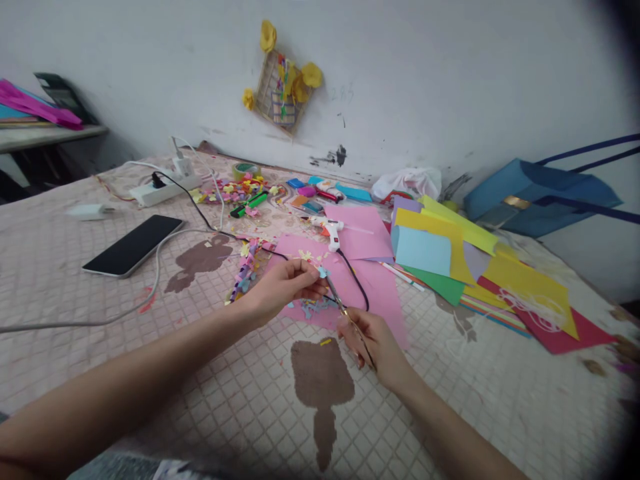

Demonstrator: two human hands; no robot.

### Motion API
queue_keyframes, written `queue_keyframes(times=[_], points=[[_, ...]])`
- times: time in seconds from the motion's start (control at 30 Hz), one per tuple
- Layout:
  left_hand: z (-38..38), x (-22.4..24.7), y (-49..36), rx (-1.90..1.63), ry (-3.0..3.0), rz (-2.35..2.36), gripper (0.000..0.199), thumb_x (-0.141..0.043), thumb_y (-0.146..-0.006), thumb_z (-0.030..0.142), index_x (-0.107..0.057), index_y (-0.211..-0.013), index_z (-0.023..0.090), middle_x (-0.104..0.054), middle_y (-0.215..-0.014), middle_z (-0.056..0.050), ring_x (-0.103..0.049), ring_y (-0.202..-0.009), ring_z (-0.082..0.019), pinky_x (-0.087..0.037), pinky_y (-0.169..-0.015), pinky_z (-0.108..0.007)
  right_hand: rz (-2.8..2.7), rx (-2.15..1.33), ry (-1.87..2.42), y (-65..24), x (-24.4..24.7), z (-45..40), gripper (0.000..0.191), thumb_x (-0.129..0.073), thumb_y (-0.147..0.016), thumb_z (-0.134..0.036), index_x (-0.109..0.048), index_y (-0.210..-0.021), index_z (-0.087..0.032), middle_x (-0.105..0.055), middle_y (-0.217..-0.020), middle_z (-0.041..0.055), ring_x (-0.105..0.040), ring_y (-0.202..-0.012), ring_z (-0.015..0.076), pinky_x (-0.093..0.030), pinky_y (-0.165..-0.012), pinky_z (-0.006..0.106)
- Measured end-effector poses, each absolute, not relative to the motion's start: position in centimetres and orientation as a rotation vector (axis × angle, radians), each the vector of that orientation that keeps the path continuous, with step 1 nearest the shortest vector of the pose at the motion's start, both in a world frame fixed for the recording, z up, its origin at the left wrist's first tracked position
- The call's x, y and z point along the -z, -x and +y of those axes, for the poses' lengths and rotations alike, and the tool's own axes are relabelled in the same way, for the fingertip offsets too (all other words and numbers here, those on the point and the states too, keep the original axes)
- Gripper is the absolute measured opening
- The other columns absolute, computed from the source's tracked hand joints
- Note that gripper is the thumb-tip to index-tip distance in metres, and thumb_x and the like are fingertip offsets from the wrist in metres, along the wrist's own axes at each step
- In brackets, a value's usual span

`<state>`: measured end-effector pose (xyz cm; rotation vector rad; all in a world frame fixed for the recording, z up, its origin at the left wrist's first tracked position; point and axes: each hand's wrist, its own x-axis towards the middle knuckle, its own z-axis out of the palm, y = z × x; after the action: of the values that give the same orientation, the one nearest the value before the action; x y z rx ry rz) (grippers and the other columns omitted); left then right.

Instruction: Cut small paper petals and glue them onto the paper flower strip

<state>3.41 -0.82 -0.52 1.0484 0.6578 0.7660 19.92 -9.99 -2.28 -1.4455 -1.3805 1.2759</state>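
My left hand (290, 285) pinches a small light-blue paper piece (323, 272) between thumb and fingers, over pink paper (390, 303). Scissors (338, 301) are held in my right hand (367, 343), their blades pointing up and left, with the tips close to the blue piece. Whether the blades touch the paper is too small to tell. Light-blue scraps (310, 308) lie on the pink paper below my left hand. Just beyond the hands rests a white and orange glue gun (330, 230), its black cord curving down beside the scissors.
A black phone (134, 245) and a white power strip (163, 190) with cables lie left. Coloured paper sheets (425, 250) and a blue bag (540, 197) are at the right. Flower pieces (235, 192), a green cutter (249, 205) and tape (247, 171) sit behind.
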Motion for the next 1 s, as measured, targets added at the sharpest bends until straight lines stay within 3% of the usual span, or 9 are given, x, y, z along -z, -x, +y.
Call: queue_keyframes(times=[1.0], points=[[0.5, 0.3, -2.7, -0.709, -1.175, 0.67, 0.017, -0.063, -0.076, 0.027, -0.054, -0.074, 0.012, -0.066, -0.073, -0.005, -0.062, -0.068, -0.012, -0.048, -0.071, -0.028, -1.526, -1.127, 1.471, -20.0, 1.9, -10.1, 0.04, -0.044, -0.082, -0.052, -0.04, -0.058, -0.02, -0.036, -0.04, -0.0074, -0.032, -0.036, 0.0075, -0.024, -0.037, 0.021]])
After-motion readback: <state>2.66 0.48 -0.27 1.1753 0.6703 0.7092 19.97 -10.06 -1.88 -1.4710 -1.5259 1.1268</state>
